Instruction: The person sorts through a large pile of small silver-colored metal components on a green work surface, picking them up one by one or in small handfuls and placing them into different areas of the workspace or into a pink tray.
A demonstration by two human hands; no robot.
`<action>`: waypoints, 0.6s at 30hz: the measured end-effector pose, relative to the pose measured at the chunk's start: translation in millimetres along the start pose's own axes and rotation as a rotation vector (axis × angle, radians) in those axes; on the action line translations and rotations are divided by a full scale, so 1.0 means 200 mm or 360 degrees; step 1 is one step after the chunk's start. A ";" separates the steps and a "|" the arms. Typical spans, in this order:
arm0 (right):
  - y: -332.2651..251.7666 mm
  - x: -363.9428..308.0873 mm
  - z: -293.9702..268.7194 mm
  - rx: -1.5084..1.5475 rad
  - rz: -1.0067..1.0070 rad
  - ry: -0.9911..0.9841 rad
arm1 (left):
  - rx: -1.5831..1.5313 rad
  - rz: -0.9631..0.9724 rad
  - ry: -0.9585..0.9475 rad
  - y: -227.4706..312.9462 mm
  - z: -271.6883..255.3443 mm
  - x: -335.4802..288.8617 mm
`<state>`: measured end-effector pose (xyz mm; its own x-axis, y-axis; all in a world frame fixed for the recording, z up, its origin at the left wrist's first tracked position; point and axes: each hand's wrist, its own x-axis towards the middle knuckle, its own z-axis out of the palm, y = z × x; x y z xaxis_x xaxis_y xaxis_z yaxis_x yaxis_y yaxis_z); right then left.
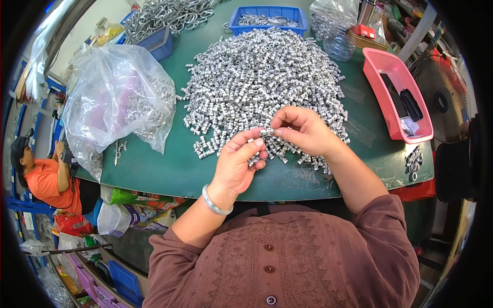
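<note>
Between the fingertips of both hands is a small silver metal fitting. My left hand pinches it from the left, and more silver pieces show in its curled fingers. My right hand is closed at the fitting's right end, thumb and forefinger together. Just beyond the hands rises a large heap of similar small silver metal fittings, with loose ones spilling toward me. The exact shape of the held fitting is too small to make out.
The heap lies on a green table. A clear plastic bag of metal parts stands left, a blue tray of parts at the back. To the right are a pink basket and a fan. Another person is far left.
</note>
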<state>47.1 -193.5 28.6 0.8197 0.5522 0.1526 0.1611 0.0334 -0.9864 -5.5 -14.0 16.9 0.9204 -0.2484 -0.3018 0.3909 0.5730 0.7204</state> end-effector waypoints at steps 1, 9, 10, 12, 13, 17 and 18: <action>0.00 0.00 0.00 -0.0008 -0.0026 -0.0005 | 0.0000 -0.0001 -0.0001 0.00 0.00 0.00; -0.02 -0.01 0.01 -0.0178 -0.0097 -0.0047 | -0.0275 -0.0075 -0.0003 -0.02 -0.05 0.04; -0.03 0.00 0.01 -0.0258 -0.0097 -0.0012 | -0.0275 -0.0075 -0.0003 -0.02 -0.06 0.04; -0.01 0.00 -0.01 -0.0643 -0.0230 0.0121 | -0.0452 -0.0142 -0.0140 -0.03 -0.08 0.05; 0.00 0.01 -0.03 -0.1029 -0.0362 0.0255 | -0.0450 -0.0146 -0.0142 -0.03 -0.08 0.06; 0.00 -0.01 -0.07 -0.1820 -0.0369 0.0149 | -0.0480 -0.0193 -0.0192 -0.03 -0.09 0.05; 0.00 -0.01 -0.07 -0.1820 -0.0366 0.0152 | -0.0461 -0.0187 -0.0200 -0.03 -0.08 0.05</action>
<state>54.3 -206.7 28.7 0.7370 0.5641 0.3723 0.6718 -0.6718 -0.3122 1.9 -7.1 -0.1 0.8680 -0.4099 -0.2802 0.4965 0.7282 0.4725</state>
